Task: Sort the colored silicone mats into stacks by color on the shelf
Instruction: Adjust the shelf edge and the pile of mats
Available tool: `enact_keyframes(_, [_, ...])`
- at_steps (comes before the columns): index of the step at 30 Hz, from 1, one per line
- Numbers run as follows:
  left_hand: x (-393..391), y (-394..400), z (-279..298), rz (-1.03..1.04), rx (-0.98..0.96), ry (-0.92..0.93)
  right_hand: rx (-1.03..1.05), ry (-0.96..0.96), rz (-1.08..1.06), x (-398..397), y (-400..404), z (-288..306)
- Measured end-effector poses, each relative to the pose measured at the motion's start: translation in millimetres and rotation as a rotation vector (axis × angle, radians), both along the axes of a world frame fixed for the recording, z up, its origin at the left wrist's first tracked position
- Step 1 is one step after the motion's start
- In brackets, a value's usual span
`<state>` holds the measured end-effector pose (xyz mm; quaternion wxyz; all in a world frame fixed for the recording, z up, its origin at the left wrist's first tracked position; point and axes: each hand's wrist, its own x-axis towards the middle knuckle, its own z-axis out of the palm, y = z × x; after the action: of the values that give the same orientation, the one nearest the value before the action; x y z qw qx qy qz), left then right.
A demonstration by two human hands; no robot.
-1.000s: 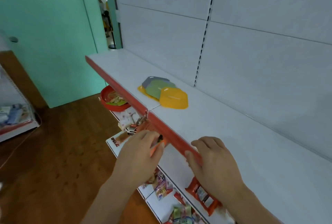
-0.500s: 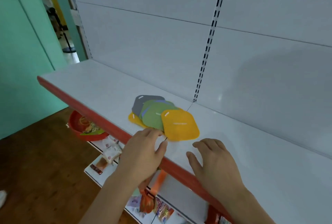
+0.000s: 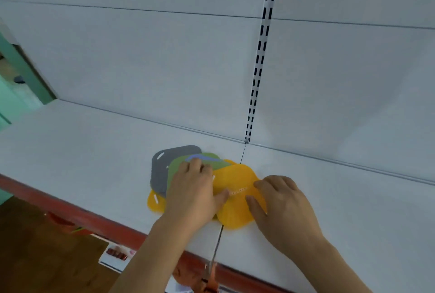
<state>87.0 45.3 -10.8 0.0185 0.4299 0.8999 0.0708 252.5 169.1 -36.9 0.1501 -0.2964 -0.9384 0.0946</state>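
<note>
A loose pile of silicone mats lies on the white shelf (image 3: 94, 151), just in front of the slotted upright (image 3: 261, 57) on the back wall and straddling the seam that runs forward from its foot. On top, nearest the shelf's red front edge (image 3: 70, 212), is the top yellow mat (image 3: 237, 189). Behind it and toward the left a green mat (image 3: 179, 170) overlaps a grey mat (image 3: 162, 170), which reaches farthest from the upright. A sliver of blue mat (image 3: 200, 157) peeks out at the back of the green one, and the corner of a lower yellow mat (image 3: 156, 201) sticks out under the grey one, close to the red edge.

The left hand (image 3: 193, 189) lies flat across the pile, fingers spread over the green mat and thumb resting on the top yellow mat; it presses down with nothing gripped. The right hand (image 3: 280, 201) rests open on the right side of the top yellow mat, fingertips and thumb on its surface, palm toward the shelf; whether it is pinching the mat's edge I cannot tell. Both forearms reach in over the red edge.
</note>
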Motion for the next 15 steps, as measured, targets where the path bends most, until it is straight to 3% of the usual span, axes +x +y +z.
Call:
enact_keyframes(10, [-13,12,12,-0.206,0.171,-0.3,0.014,-0.031,-0.259,-1,-25,3])
enact_keyframes(15, [-37,-9,25,-0.217,0.371,-0.407,0.03,0.043,-0.348,-4,-47,10])
